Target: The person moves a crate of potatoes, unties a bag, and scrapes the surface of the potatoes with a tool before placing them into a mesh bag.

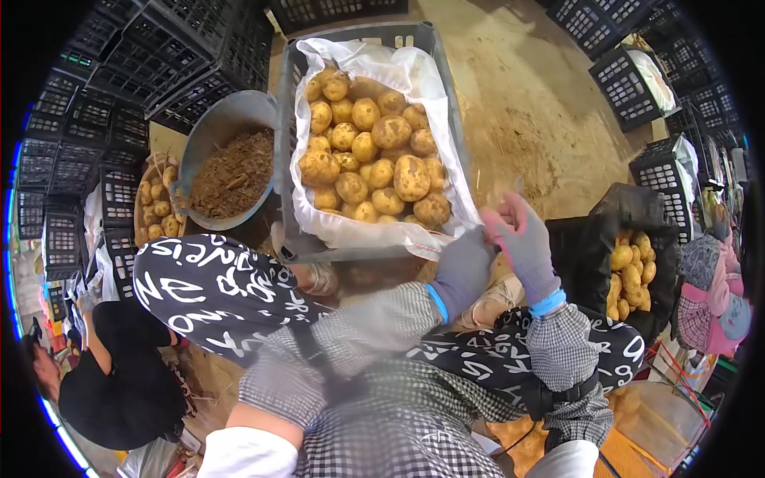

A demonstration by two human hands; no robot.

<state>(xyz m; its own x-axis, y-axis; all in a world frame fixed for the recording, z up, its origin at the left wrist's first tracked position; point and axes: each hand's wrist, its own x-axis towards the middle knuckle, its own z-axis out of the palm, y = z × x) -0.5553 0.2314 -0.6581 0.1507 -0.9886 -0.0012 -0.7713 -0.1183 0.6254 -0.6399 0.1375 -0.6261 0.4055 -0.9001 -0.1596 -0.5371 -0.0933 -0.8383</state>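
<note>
A grey crate (288, 159) lined with white cloth-like material (434, 88) holds several potatoes (392, 132). At its near right corner, my left hand (464, 272), in a grey glove, is closed on the edge of the white liner. My right hand (522, 243), in a grey glove with pink fingertips, is just to the right of it. Its fingers are drawn together beside the liner's corner; whatever they hold is too small and blurred to name.
Left of the crate stands a tub (191, 143) of brown soil, beside a basket of potatoes (159, 209). A black-lined container (578, 263) with potatoes is at right. Black crates (187, 48) are stacked around. Other people (119, 382) are at the far left and right (717, 295).
</note>
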